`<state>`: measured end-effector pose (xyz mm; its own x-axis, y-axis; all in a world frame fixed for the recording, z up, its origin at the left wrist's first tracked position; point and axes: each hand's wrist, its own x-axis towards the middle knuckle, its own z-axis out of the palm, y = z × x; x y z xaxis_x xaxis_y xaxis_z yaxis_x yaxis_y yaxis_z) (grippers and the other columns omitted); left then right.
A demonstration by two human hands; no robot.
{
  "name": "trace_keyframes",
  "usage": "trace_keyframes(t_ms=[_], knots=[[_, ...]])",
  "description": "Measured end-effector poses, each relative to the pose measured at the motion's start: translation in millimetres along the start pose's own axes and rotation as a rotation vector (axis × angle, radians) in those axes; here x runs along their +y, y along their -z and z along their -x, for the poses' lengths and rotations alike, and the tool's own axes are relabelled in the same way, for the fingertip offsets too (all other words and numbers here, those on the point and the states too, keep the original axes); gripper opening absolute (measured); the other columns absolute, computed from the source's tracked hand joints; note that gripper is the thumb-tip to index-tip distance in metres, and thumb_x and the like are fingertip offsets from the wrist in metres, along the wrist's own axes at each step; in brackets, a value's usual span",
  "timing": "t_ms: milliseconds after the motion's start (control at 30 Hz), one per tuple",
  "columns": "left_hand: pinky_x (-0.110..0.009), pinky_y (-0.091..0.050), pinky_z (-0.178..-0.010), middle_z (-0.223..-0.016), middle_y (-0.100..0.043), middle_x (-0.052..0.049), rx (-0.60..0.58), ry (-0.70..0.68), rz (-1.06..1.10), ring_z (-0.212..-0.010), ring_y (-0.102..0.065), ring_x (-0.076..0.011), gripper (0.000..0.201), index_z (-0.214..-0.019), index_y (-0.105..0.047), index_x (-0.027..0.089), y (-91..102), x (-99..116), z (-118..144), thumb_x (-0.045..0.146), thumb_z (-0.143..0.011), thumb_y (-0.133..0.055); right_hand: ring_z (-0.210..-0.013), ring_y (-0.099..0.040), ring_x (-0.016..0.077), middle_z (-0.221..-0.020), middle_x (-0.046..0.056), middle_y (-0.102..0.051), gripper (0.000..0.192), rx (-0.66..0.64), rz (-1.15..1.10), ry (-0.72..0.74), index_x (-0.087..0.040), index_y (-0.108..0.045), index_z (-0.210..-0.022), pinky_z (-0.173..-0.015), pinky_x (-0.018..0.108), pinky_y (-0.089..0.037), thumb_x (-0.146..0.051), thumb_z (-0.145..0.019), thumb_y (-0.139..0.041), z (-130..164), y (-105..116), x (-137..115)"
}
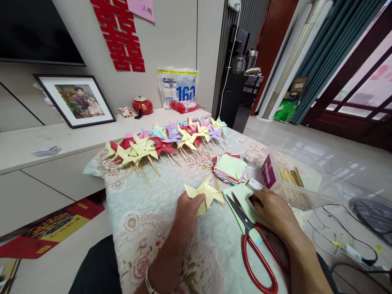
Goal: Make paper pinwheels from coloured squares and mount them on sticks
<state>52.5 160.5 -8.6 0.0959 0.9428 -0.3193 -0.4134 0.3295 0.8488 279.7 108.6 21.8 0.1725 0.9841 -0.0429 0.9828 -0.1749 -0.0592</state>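
Keep left hand pinched shut on pale yellow pinwheel at table centre, blades squared, while right hand, fingers curled around small white item at three o'clock, works clear of red scissors at five o'clock.

wall: pale, red paper cutout | low white cabinet, framed photo | teal curtains, daylight
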Motion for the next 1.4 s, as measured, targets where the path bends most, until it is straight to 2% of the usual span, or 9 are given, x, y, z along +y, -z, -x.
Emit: trace_keyframes(t_ms=[167,400,700,933,1100,1400], knots=[[-0.026,-0.048,-0.054,-0.057,-0.068,-0.001,0.003,-0.002,0.007,-0.051,-0.06,-0.0162,0.017,-0.073,-0.069,0.012,1.7,-3.1,-1.6,0.02,-0.059,-0.073,-0.078,-0.063,0.0179,-0.088,0.007,-0.067,0.019,0.019,-0.022,-0.002,-0.017,-0.063,-0.079,-0.064,0.026,-0.033,-0.008,-0.082,-0.047,0.6,0.1,2.7],[-0.026,-0.049,-0.055,-0.058,-0.069,-0.001,0.006,-0.002,0.011,-0.053,-0.062,-0.0172,0.016,-0.074,-0.069,0.012,0.1,-0.9,-1.6,0.017,-0.059,-0.072,-0.07,-0.062,0.0177,-0.081,0.005,-0.069,0.015,0.065,-0.148,-0.038,-0.02,-0.061,-0.082,-0.061,0.026,-0.033,-0.016,-0.087,-0.048,4.8,4.8,3.4],[-0.025,-0.048,-0.055,-0.061,-0.07,-0.002,0.023,-0.01,0.031,-0.055,-0.063,-0.0168,0.016,-0.074,-0.069,0.012,0.7,-0.9,-1.3,0.018,-0.059,-0.072,-0.064,-0.061,0.019,-0.071,0.004,-0.069,0.013,0.093,-0.117,-0.095,-0.021,-0.059,-0.08,-0.059,0.027,-0.032,-0.015,-0.086,-0.049,6.0,7.2,-1.4],[-0.026,-0.049,-0.053,-0.06,-0.07,-0.002,0.033,-0.012,0.038,-0.054,-0.063,-0.0172,0.015,-0.073,-0.07,0.012,-0.6,0.3,-1.0,0.017,-0.058,-0.072,-0.085,-0.068,0.023,-0.093,0.008,-0.074,0.028,0.094,-0.18,0.019,-0.02,-0.07,-0.091,-0.07,0.028,-0.041,-0.009,-0.083,-0.045,6.1,4.4,3.9],[-0.026,-0.049,-0.053,-0.059,-0.069,-0.001,0.035,-0.007,0.029,-0.053,-0.063,-0.0174,0.015,-0.071,-0.07,0.012,0.0,0.2,-1.1,0.017,-0.058,-0.071,-0.081,-0.067,0.0214,-0.087,0.007,-0.073,0.028,0.147,-0.168,0.077,-0.022,-0.074,-0.09,-0.067,0.028,-0.041,-0.011,-0.085,-0.049,8.3,4.7,5.3],[-0.026,-0.049,-0.052,-0.058,-0.07,-0.002,0.029,-0.007,0.03,-0.052,-0.062,-0.0165,0.014,-0.071,-0.07,0.012,-0.4,-0.2,-0.9,0.018,-0.058,-0.072,-0.076,-0.064,0.0197,-0.082,0.006,-0.069,0.021,0.082,-0.057,0.036,-0.02,-0.069,-0.078,-0.063,0.027,-0.035,-0.012,-0.086,-0.051,2.3,-1.2,4.4]])
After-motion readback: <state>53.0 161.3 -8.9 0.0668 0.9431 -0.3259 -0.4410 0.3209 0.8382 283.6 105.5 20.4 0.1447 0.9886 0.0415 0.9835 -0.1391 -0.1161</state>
